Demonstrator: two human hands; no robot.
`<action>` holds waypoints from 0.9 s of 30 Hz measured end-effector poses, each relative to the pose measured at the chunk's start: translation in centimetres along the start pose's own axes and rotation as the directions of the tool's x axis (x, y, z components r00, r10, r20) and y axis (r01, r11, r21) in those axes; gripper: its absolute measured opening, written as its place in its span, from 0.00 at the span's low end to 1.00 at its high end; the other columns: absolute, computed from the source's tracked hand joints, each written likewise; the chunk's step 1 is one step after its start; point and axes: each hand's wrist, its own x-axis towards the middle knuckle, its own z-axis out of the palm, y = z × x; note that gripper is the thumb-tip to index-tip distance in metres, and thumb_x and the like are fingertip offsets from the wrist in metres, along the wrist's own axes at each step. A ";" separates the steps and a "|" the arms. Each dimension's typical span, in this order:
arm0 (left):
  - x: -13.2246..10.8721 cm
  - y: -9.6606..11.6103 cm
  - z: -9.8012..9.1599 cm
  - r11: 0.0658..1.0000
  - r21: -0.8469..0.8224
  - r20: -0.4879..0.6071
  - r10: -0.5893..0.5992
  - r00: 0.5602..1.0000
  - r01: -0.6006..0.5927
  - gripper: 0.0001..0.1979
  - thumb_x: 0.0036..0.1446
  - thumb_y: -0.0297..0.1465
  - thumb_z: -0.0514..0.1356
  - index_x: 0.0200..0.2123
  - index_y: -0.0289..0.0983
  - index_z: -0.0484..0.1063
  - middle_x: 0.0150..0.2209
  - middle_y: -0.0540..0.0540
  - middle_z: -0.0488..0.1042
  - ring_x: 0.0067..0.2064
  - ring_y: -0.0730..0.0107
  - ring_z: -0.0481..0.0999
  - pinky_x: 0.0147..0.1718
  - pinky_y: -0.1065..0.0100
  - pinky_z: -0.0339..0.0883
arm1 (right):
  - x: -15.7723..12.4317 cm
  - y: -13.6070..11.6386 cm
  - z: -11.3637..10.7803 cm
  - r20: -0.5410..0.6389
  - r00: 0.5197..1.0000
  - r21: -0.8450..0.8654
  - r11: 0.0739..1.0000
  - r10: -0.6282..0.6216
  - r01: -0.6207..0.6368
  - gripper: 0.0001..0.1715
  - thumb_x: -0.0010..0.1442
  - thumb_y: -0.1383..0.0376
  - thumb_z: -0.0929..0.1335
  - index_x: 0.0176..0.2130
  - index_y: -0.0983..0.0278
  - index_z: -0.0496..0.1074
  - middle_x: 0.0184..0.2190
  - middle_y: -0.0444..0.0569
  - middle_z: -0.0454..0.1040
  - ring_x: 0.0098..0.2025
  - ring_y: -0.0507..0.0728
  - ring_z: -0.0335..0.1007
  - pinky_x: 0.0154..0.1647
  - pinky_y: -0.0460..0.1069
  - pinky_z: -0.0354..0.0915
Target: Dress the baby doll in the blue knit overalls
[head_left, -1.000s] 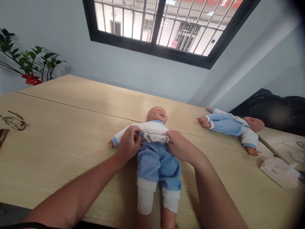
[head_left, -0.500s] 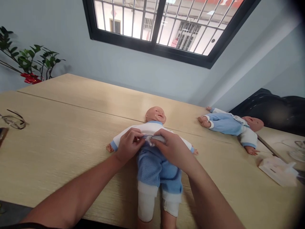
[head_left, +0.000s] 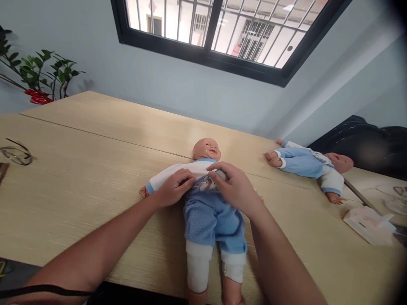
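Note:
A baby doll in a white and blue outfit lies on its back, head away from me. White cloth wraps its legs below the blue trousers. My left hand is at the left of the doll's belly, thumb and bent fingers closed together at the edge of its shirt. Over the right side of the chest is my right hand, with thumb and fingers apart. A grey patch of the shirt front shows between them. Between my hands a printed picture is visible, partly covered.
A second doll lies at the right on the wooden table. Near it are a white tissue pack and a black shiny object. Glasses lie at the left; a potted plant stands beyond.
Both hands were pinching the cloth close together at the belly. They have moved apart, the right hand has opened, and more of the printed shirt front shows.

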 end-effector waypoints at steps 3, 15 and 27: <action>-0.2 -0.1 -0.2 0.999 -0.003 0.007 -0.034 0.999 0.034 0.08 0.66 0.37 0.61 0.40 0.38 0.75 0.37 0.48 0.76 0.39 0.67 0.73 0.40 0.66 0.67 | 0.0 0.4 0.2 0.010 0.999 -0.133 0.990 -0.046 0.047 0.07 0.68 0.61 0.69 0.44 0.60 0.76 0.44 0.50 0.81 0.48 0.62 0.74 0.49 0.55 0.64; -0.5 -0.1 0.4 0.922 0.383 -0.360 0.087 0.929 0.062 0.08 0.56 0.27 0.65 0.36 0.41 0.68 0.32 0.53 0.72 0.31 0.71 0.72 0.32 0.69 0.66 | 0.0 1.0 1.4 0.016 0.873 -0.537 0.732 -0.487 0.418 0.07 0.70 0.69 0.66 0.39 0.61 0.73 0.35 0.50 0.76 0.39 0.60 0.66 0.43 0.54 0.60; -0.7 0.4 -0.2 0.846 0.524 -0.330 0.095 0.939 0.099 0.08 0.54 0.25 0.64 0.32 0.41 0.67 0.30 0.52 0.72 0.34 0.66 0.74 0.35 0.65 0.64 | -0.5 0.2 1.2 0.174 0.965 -0.421 0.872 -0.195 0.252 0.14 0.67 0.53 0.71 0.43 0.61 0.73 0.37 0.52 0.76 0.39 0.62 0.70 0.39 0.54 0.60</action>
